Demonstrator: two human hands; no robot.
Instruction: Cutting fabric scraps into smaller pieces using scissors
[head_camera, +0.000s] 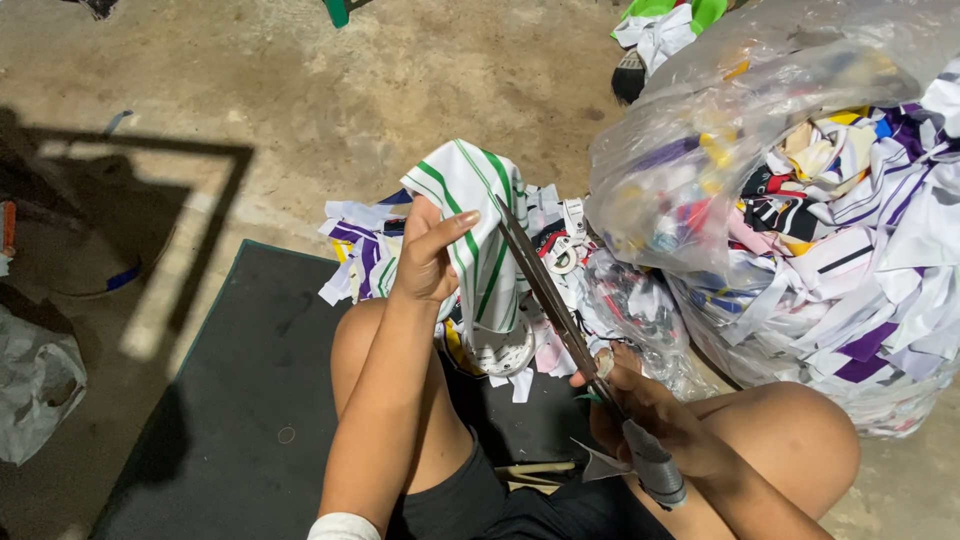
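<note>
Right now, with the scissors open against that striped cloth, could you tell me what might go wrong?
1. The left hand holds the green-striped white cloth right beside the long scissor blades; its fingers could be nicked as they close.
2. The right hand works the scissors between bare knees, so a slip might reach the skin.
3. The bulging clear bag of scraps leans close by and may spill onto the cutting area.
</note>
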